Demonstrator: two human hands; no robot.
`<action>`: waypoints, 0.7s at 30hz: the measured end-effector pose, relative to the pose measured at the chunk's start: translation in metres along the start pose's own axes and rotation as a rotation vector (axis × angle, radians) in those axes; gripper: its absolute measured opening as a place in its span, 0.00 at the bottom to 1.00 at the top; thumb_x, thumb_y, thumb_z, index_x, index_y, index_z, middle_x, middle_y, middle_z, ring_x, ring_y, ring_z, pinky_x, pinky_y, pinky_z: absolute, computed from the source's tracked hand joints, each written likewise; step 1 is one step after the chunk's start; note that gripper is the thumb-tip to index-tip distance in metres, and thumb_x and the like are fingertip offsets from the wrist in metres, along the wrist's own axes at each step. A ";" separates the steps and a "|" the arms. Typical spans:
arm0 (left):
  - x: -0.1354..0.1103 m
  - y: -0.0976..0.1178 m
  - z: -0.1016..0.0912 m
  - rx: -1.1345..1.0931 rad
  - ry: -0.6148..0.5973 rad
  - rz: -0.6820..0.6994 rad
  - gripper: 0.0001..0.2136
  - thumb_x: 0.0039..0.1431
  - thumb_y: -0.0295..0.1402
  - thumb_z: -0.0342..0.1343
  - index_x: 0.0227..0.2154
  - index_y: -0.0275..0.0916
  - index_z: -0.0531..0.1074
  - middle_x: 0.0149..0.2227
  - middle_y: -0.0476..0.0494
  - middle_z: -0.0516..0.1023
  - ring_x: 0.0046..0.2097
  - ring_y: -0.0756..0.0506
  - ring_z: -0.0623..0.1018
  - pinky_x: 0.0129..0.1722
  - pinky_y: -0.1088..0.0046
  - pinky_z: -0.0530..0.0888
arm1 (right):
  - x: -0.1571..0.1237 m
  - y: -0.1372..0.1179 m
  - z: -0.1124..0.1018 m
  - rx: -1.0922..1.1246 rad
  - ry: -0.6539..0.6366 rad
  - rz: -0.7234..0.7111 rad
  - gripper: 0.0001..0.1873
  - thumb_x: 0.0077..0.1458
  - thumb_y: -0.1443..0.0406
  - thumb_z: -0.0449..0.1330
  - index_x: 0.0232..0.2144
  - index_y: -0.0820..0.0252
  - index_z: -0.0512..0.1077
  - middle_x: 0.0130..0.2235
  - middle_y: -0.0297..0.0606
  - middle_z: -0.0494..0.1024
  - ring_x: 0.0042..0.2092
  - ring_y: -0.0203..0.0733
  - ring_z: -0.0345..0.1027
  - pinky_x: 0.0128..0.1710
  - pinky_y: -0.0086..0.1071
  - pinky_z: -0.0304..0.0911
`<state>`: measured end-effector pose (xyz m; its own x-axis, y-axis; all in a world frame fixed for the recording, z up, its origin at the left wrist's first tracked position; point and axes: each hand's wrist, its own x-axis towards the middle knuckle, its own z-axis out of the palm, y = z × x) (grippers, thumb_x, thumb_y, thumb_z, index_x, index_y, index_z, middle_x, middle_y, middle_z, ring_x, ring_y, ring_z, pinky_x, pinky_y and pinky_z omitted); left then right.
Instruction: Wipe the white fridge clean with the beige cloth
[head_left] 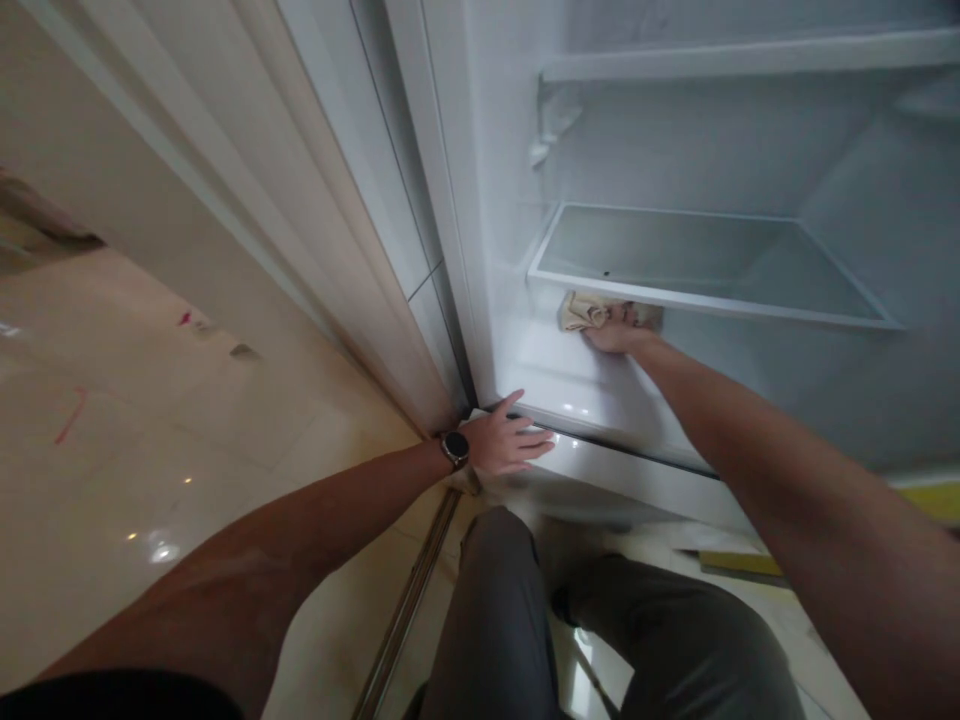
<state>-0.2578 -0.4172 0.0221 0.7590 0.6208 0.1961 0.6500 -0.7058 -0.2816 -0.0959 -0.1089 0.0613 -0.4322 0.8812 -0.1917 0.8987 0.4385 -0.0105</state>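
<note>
I am crouched before an open, unloaded white refrigerator. My right hand (616, 330) reaches in under a glass shelf (705, 300) and presses a beige cloth (581, 312) against the surface near the left inner wall. Its fingers are closed on the cloth. My left hand (504, 440), with a dark wristwatch (454, 448) on the wrist, lies flat with fingers stretched out on the front left corner of the white ledge (600, 420) at the fridge's bottom.
A higher shelf (750, 58) runs across the top. The open door's edge (420, 300) stands to the left. Glossy beige tile floor (150, 430) spreads left. My knees in grey trousers (495, 620) are below. Something yellow (930, 500) lies at the right.
</note>
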 end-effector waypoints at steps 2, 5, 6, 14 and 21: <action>0.001 0.000 0.001 0.007 0.002 -0.006 0.21 0.72 0.46 0.50 0.64 0.48 0.70 0.67 0.45 0.71 0.54 0.41 0.75 0.72 0.34 0.48 | -0.027 -0.013 -0.005 0.016 -0.063 0.002 0.44 0.65 0.40 0.40 0.76 0.52 0.44 0.77 0.51 0.38 0.75 0.71 0.29 0.67 0.73 0.37; 0.002 0.000 0.002 0.020 0.029 -0.003 0.22 0.72 0.46 0.50 0.63 0.47 0.70 0.65 0.43 0.73 0.53 0.41 0.76 0.71 0.34 0.48 | -0.064 -0.031 -0.010 0.013 -0.136 -0.020 0.42 0.66 0.42 0.39 0.76 0.47 0.41 0.78 0.42 0.34 0.76 0.66 0.22 0.69 0.72 0.33; 0.002 0.000 0.002 0.024 0.044 0.003 0.21 0.72 0.46 0.51 0.63 0.47 0.71 0.64 0.43 0.74 0.52 0.41 0.76 0.71 0.33 0.47 | -0.075 -0.037 -0.011 0.019 -0.159 -0.029 0.41 0.67 0.43 0.39 0.76 0.45 0.41 0.78 0.39 0.33 0.76 0.65 0.21 0.69 0.71 0.32; 0.003 0.000 0.006 0.055 0.101 0.009 0.21 0.71 0.45 0.52 0.63 0.47 0.72 0.61 0.42 0.77 0.51 0.40 0.77 0.71 0.31 0.43 | -0.141 -0.071 -0.016 0.096 -0.270 -0.153 0.38 0.67 0.42 0.39 0.76 0.38 0.41 0.78 0.34 0.32 0.77 0.62 0.18 0.69 0.72 0.30; 0.004 0.001 0.005 0.047 0.113 0.001 0.22 0.70 0.45 0.55 0.63 0.45 0.71 0.60 0.40 0.78 0.50 0.40 0.78 0.71 0.32 0.44 | -0.150 -0.082 -0.027 0.128 -0.343 -0.135 0.41 0.67 0.41 0.40 0.76 0.41 0.37 0.78 0.31 0.27 0.76 0.61 0.13 0.69 0.74 0.27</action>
<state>-0.2545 -0.4133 0.0176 0.7605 0.5760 0.2999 0.6491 -0.6876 -0.3253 -0.1066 -0.2725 0.1171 -0.5170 0.6970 -0.4969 0.8466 0.5022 -0.1763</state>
